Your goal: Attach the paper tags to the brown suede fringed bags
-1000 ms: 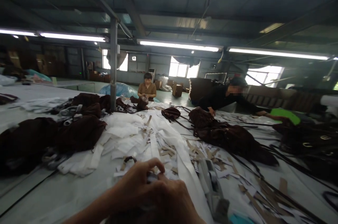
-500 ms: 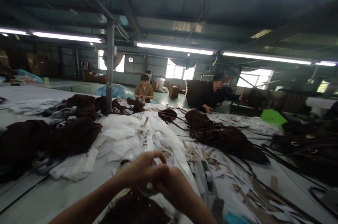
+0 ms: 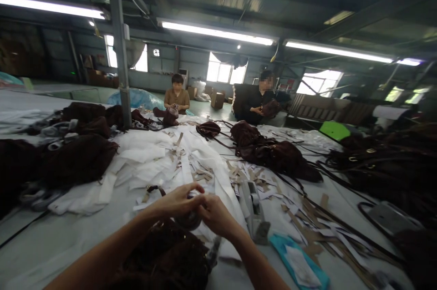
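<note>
My left hand (image 3: 179, 201) and my right hand (image 3: 218, 216) meet over a dark brown bag (image 3: 164, 253) lying just in front of me. The fingers of both are closed, thumbs and fingertips close together. Between and below them shows a rounded, greyish, shiny piece (image 3: 188, 221) at the top of the bag; the fingers cover much of it, and its kind is unclear. Just beyond my left hand lies a small dark strap end (image 3: 155, 189). A grey tape dispenser (image 3: 253, 212) stands to the right of my right hand.
Brown bags (image 3: 276, 155) with long straps lie ahead right, others (image 3: 82, 160) at left. White sheets (image 3: 143, 153) and paper strips (image 3: 324, 231) litter the table. A blue packet (image 3: 300, 262) is near right. Two people sit or stand across the table; a post (image 3: 121, 67) rises at left.
The view has tilted down and turned slightly right. My hands stay together over the bag. The person at far right has drawn a dark brown item in toward their body.
</note>
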